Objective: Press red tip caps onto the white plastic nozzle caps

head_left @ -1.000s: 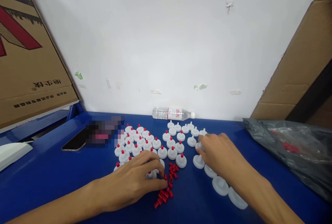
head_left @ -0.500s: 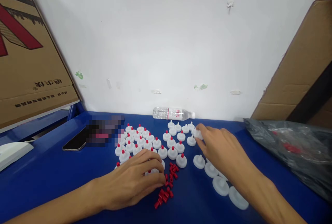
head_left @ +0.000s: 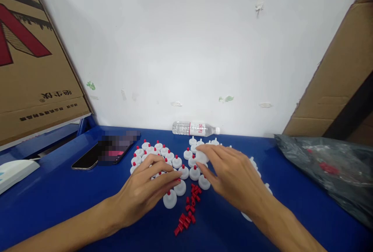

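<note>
My left hand (head_left: 142, 188) is closed, thumb and forefinger pinched at a small red cap (head_left: 178, 181); whether it is loose or on the white lid just below is hard to tell. Below its fingertips stand round white spouted lids (head_left: 170, 199) with red tips. My right hand (head_left: 227, 166) grips a white plastic lid (head_left: 201, 156), tilted, above the others. Loose red caps (head_left: 192, 202) lie in a narrow pile between the hands. Several white lids without red tips (head_left: 192, 141) stand toward the back, and more are partly hidden behind my right hand.
A clear bottle (head_left: 195, 128) lies along the white wall. Phones (head_left: 87, 156) rest on the blue table (head_left: 101, 186) at left, near a white device (head_left: 17, 174). A grey plastic bag (head_left: 326, 166) is at right; cardboard boxes (head_left: 35, 73) flank both sides.
My right hand has moved left and nearer with the white lid, over the red-tipped lids. My left hand has drawn back up and left from the loose red caps, uncovering two lids.
</note>
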{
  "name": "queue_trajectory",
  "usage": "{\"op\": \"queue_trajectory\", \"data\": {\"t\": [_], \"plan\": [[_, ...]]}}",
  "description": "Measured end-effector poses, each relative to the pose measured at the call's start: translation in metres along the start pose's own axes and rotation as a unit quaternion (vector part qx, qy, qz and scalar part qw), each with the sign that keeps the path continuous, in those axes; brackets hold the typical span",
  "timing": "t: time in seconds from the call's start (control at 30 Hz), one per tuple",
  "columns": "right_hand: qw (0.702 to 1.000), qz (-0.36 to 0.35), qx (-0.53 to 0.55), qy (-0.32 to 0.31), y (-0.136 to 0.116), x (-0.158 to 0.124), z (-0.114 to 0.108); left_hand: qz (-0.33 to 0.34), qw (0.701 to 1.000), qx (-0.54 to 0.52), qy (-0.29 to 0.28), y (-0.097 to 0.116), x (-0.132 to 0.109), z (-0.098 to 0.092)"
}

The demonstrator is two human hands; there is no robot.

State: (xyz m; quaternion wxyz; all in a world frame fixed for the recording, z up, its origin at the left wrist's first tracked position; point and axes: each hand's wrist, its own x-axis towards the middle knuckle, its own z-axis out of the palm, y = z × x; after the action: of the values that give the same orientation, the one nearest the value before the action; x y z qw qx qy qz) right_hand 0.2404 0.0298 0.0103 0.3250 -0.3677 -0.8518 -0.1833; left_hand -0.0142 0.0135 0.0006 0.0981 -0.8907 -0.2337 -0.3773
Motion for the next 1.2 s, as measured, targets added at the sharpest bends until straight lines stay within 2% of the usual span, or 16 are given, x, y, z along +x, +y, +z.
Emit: {"op": "queue_trajectory", "data": {"t": [0.2, 0.3, 0.4, 0.6, 0.73, 0.87, 1.03, 1.2], "plan": [[0.996, -0.084, 0.024, 0.012, -0.02, 0.0, 0.006, -0.004, 1.0, -0.014, 0.01, -0.003, -0.003, 0.003], [0.994, -0.103, 0.019, 0.005, -0.024, 0.0, 0.007, -0.01, 1.0, 0.003, 0.018, -0.003, -0.005, 0.003], [0.995, -0.101, 0.019, -0.004, -0.025, -0.001, 0.007, -0.015, 1.0, 0.013, 0.023, -0.003, -0.006, 0.0], [0.993, -0.117, 0.001, 0.0, -0.026, -0.002, 0.011, -0.006, 1.0, 0.011, -0.008, -0.005, -0.009, 0.001], [0.992, -0.122, 0.003, 0.04, -0.026, -0.003, 0.009, -0.001, 1.0, 0.014, 0.001, -0.004, -0.008, 0.001], [0.988, -0.115, 0.052, 0.089, -0.025, -0.002, 0.005, -0.007, 1.0, 0.014, 0.022, -0.002, -0.006, 0.0], [0.982, -0.102, 0.117, 0.109, -0.027, -0.001, 0.004, -0.014, 0.999, 0.01, 0.043, 0.0, -0.003, 0.001], [0.979, -0.094, 0.135, 0.121, -0.032, 0.0, 0.005, -0.036, 0.998, -0.051, 0.029, 0.005, 0.001, 0.0]]}}
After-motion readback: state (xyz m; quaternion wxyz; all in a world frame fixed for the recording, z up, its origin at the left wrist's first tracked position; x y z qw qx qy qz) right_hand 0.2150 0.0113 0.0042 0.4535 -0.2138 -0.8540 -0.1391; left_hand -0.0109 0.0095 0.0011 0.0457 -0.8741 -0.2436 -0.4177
